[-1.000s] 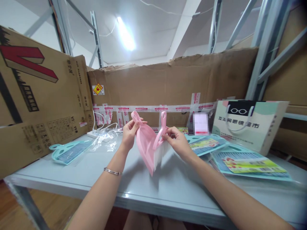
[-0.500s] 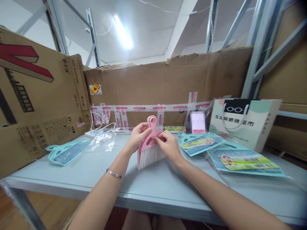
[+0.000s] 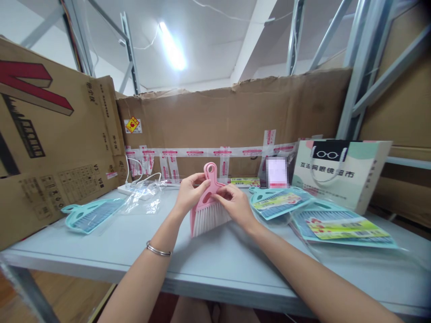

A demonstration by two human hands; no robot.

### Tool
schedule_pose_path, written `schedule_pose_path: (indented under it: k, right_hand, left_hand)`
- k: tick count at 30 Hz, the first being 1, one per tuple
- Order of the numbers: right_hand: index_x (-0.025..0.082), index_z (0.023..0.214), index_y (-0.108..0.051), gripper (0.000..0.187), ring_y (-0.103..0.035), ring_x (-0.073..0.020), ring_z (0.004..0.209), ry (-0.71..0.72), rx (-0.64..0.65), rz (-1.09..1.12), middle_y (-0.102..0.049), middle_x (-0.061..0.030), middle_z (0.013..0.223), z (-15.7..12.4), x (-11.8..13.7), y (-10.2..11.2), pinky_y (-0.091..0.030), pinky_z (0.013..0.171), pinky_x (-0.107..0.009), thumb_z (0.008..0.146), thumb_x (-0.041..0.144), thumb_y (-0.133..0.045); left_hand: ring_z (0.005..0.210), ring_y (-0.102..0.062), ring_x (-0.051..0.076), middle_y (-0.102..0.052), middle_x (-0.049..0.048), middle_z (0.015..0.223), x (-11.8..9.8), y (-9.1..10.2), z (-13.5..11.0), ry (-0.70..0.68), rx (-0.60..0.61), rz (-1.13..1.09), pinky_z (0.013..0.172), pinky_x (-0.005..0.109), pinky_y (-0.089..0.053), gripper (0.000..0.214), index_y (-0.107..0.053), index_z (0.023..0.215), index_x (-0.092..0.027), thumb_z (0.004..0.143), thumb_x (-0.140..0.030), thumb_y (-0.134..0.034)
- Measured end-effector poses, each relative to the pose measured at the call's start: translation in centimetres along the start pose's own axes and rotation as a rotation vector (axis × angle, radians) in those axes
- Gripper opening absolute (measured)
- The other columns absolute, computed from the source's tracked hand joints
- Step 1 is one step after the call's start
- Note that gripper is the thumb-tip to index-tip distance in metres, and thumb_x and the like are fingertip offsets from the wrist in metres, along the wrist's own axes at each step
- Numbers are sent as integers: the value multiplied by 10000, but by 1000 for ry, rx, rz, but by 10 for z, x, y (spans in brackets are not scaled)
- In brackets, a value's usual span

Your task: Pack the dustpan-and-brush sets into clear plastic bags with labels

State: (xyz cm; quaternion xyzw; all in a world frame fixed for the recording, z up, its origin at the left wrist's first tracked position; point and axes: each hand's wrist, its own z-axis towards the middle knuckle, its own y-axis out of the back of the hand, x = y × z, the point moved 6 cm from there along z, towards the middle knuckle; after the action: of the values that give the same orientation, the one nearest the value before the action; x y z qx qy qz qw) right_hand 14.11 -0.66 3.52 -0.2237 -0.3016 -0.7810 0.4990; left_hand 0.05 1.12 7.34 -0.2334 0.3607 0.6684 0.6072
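Observation:
A pink hand brush with white bristles stands over the middle of the table, handle up. A pink edge shows along the left of the bristles, apparently a dustpan nested behind the brush; most of it is hidden. My left hand grips the left side of the handle, thumb in front. From the right, my right hand pinches the brush just above the bristles, and its fingertips are partly hidden. Both hands are closed on it. The bristle tips point down toward the table.
A packed teal dustpan set lies on the left, near a clear plastic bag and a power strip. On the right are two more sets and a paper bag. Cardboard boxes line the back and left.
The pink brush, still in both hands, has shifted very slightly left and looks a little more upright. The grip looks the same, and the other objects have stayed put.

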Motion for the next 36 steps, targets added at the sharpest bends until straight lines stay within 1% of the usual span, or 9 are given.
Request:
schedule_pose_path:
  k: [6, 11, 19, 24, 26, 28, 31, 33, 36]
  right_hand:
    - [195, 635, -565, 215, -475, -143, 612, -45, -22, -29, -499, 10, 650, 0, -7, 0, -382, 600, -280, 704, 378, -653]
    - [201, 621, -547, 218, -471, -137, 609, -9, -46, -40, -495, 16, 648, -2, -3, 1, -376, 599, -274, 722, 371, -638]
    - [204, 659, -633, 168, -535, -152, 636, 28, -37, 37, -585, -11, 674, 0, 3, 3, -410, 630, -285, 757, 337, -601]
    - [202, 711, -628, 140, -550, -153, 639, 65, -96, 71, -608, -16, 704, 2, 5, 11, -426, 634, -287, 765, 326, -591]
    - [202, 702, -588, 140, -526, -148, 626, 79, -107, 26, -574, -9, 691, 3, 6, 14, -420, 619, -285, 761, 329, -592]
    - [202, 736, -547, 153, -504, -151, 651, 73, -177, -35, -542, -7, 714, 4, 5, 20, -419, 630, -291, 725, 332, -627]
    - [192, 890, -543, 342, -519, -183, 802, 41, -298, -47, -558, -40, 855, 7, 3, 31, -433, 740, -332, 631, 345, -707]
    - [193, 989, -568, 416, -536, -199, 892, 8, -235, 61, -593, -59, 945, 10, 2, 28, -446, 778, -349, 636, 371, -696]
    - [207, 996, -647, 357, -584, -195, 883, -92, -6, 314, -660, -38, 970, 13, -3, 12, -496, 694, -320, 709, 415, -608]
  left_hand:
    - [789, -618, 183, -693, 59, 873, 8, 4, 2, 56, 9, -53, 726, 282, -466, 263, -679, 916, -152, 713, -310, -627]
    - [831, -619, 192, -689, 77, 906, 5, -5, 1, 12, 89, -41, 767, 296, -468, 289, -667, 941, -142, 705, -307, -644]
    - [776, -630, 190, -694, 72, 858, 0, -3, -2, -75, 7, 47, 709, 283, -492, 224, -684, 881, -142, 713, -279, -627]
    - [788, -623, 178, -676, 60, 860, -3, -6, -4, -128, 27, 53, 726, 287, -506, 228, -683, 907, -157, 720, -271, -618]
    - [781, -619, 172, -671, 53, 837, -6, -9, -5, -147, 57, 44, 724, 282, -508, 224, -687, 898, -162, 712, -273, -631]
    - [788, -619, 173, -673, 55, 849, -7, -10, -6, -149, 80, 31, 725, 278, -509, 225, -689, 897, -161, 713, -277, -633]
    - [813, -622, 175, -677, 60, 890, -6, -11, -6, -142, 112, 14, 734, 270, -506, 240, -684, 928, -159, 734, -283, -617]
    - [820, -622, 176, -676, 63, 913, -4, -12, -5, -131, 144, 2, 721, 264, -506, 259, -678, 951, -156, 745, -296, -608]
    - [831, -615, 182, -664, 75, 959, 1, -14, -5, -111, 190, -22, 675, 257, -511, 291, -670, 975, -145, 753, -320, -599]
